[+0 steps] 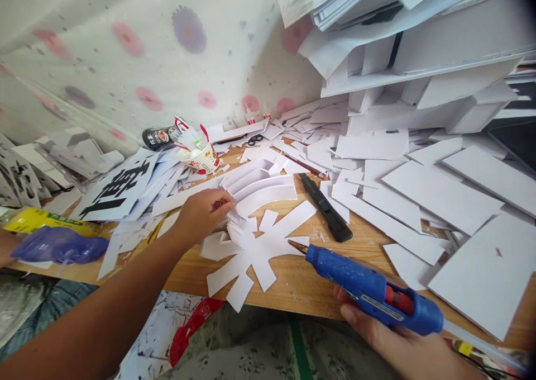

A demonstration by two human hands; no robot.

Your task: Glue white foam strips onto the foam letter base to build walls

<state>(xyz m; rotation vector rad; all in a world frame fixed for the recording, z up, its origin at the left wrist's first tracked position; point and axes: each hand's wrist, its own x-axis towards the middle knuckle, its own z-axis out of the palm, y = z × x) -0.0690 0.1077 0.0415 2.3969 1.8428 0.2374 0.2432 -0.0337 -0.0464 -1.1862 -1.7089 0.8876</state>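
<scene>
My left hand (208, 211) pinches the edge of a curved white foam-board strip (268, 193), part of a piece with upright walls. Below it on the wood lies a flat white cut-out character (262, 251) with arms spreading outward; some low upright strips stand on its left part. My right hand (377, 335) grips a blue hot glue gun (368, 288), its metal nozzle pointing left, just beside the cut-out's right arm. A clear glue stick (481, 346) sticks out of the gun's back. A black utility knife (324, 207) rests between the hands, beyond the gun.
White board scraps (444, 187) cover the table's right side, under stacked white box-like pieces (419, 84). A paper cup with tools (203, 159) and a dark can (157, 138) stand at the back left. At far left, another person's hand (7, 247) is near yellow and purple packaging (58, 243).
</scene>
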